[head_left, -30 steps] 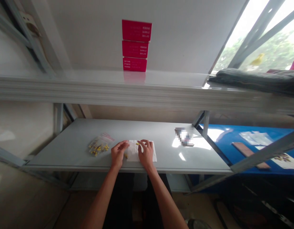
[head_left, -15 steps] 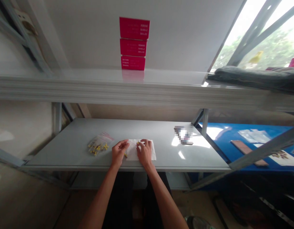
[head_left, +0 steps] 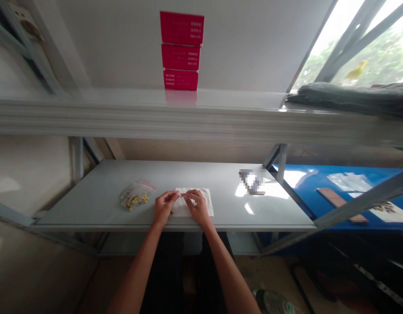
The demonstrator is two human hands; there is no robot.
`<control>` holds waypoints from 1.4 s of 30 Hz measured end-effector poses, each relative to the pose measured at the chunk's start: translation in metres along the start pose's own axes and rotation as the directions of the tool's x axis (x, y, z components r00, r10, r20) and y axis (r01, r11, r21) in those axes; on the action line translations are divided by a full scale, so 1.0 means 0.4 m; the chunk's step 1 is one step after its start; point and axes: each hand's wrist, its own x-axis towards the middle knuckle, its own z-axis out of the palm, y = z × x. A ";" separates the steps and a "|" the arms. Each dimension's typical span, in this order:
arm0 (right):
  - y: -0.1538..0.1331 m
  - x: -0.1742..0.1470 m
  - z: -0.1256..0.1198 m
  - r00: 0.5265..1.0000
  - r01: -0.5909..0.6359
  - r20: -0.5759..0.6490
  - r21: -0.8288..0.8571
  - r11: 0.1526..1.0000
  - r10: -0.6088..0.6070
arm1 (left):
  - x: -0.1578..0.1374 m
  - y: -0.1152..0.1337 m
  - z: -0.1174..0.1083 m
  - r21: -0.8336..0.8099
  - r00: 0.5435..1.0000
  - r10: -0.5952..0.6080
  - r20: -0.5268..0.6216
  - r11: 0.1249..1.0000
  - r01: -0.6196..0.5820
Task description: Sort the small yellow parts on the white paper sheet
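My left hand point(head_left: 162, 210) is closed in a pinch over the left edge of a white sheet point(head_left: 206, 211), which looks like paper or cloth. My right hand point(head_left: 198, 208) pinches just across from it, above the sheet. Their fingertips almost meet, and something small and pale shows between them, too small to name. A small yellowish-brown piece point(head_left: 171, 211) lies beside my left hand, partly hidden by it. To the left rests a clear zip bag point(head_left: 144, 186) with several small yellow-headed pieces point(head_left: 134, 202) in or on it.
A pixelated object point(head_left: 252, 181) lies on the grey table point(head_left: 99, 187) to the right. Pink-red boxes point(head_left: 181, 56) are stacked on the shelf point(head_left: 123, 115) above. A blue table point(head_left: 306, 185) stands at right with a brown bar point(head_left: 341, 204). A bottle point(head_left: 273, 301) is below.
My right hand has moved left, bringing its fingertips to those of my left hand. The yellow bit seen at my right fingertips no longer shows. The view has tilted slightly.
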 end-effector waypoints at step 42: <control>0.030 -0.010 0.006 0.966 -0.160 -0.203 0.002 0.987 0.157 | -0.005 0.003 0.000 0.081 0.997 -0.043 0.069 0.996 0.037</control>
